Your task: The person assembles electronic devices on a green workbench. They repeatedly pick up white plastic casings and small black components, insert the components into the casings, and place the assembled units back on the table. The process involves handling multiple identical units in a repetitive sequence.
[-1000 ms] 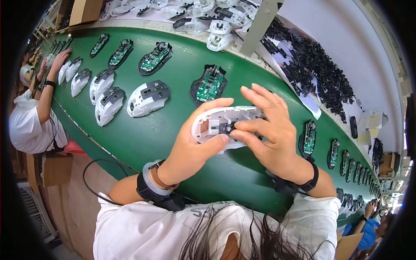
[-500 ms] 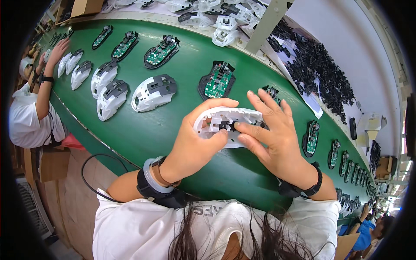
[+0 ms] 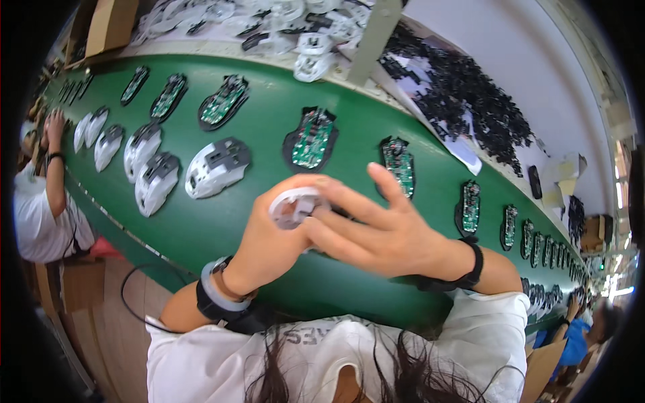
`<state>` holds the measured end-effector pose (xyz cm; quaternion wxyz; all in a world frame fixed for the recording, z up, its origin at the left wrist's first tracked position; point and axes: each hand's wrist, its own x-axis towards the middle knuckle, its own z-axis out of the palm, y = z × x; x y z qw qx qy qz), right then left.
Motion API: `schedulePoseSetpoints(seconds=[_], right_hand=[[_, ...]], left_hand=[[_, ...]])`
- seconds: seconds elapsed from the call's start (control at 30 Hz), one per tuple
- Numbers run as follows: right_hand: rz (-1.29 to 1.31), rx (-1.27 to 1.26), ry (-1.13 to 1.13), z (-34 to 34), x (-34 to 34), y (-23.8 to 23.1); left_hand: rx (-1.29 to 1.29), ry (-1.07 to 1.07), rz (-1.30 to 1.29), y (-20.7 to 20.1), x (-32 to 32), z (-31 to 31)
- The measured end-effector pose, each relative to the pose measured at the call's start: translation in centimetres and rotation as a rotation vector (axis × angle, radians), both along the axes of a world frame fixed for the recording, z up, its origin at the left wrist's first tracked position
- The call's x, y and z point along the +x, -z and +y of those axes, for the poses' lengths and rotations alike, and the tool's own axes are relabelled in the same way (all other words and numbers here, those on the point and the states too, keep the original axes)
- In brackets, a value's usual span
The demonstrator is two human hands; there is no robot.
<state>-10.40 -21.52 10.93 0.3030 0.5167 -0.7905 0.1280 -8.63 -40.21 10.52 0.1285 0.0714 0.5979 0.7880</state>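
A: What could go wrong here, biggest thing first?

B: The green table (image 3: 269, 101): if the grip loosens, I'd worry about a knock to the circuit board (image 3: 311, 144) just above the hands, near mid-frame.

A: And the hands?

B: The left hand (image 3: 262, 245) curls round a white shell (image 3: 306, 203), gripping it. The right hand (image 3: 383, 238) lies across it, one finger raised; I can't tell whether the others close on anything.

A: Where's the shell exactly?

B: Mid-frame, held above the table and mostly covered. Pressing too hard could crack it, I'd guess, and with fingers hiding the inside, a crooked part could go unnoticed.

A: Now containers?

B: A cardboard box (image 3: 111, 27) stands at the upper left; I can't make out its contents. Smaller, near mid-frame, a black base (image 3: 291, 153) carries that circuit board. The shell's own hollow is largely hidden.
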Motion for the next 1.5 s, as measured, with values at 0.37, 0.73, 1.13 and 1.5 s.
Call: schedulePoseSetpoints(seconds=[0.37, 0.73, 1.13, 1.5], right_hand=[[-0.178, -0.297, 0.381, 9.6, -6.3, -1.0], [-0.819, -0.161, 0.863, 15.7, -13.0, 4.4], [-1.15, -0.75, 0.538, 9.9, -4.3, -3.5], [-0.478, -0.302, -0.126, 0.4, -3.1, -4.2]], left_hand=[[0.26, 0.311, -0.351, -0.1, -1.4, -1.3], [0.269, 0.358, -0.319, 0.5, -1.0, -0.9], [-0.154, 0.052, 0.096, -1.2, -1.0, -1.8], [-0.396, -0.062, 0.446, -0.9, -1.6, -1.9]])
